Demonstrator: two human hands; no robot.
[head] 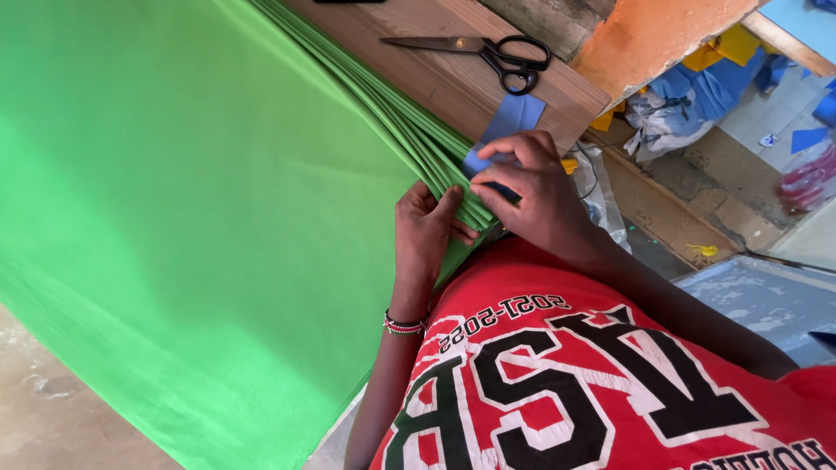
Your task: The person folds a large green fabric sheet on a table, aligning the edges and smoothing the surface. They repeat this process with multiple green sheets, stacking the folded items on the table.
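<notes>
Matt green cloth [192, 200], smooth, layered at table edge; grained, unpolished wooden tabletop [453, 78]; scissors [488, 50] with dull metal blades, glossy black plastic handles; matt blue cloth piece [512, 117].

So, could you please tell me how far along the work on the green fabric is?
Done: the green fabric lies folded in many layers, edges stacked. In hand: the left hand and right hand pinch the layered corner beside a blue piece. Left: the scissors lie untouched on the wooden table.
</notes>
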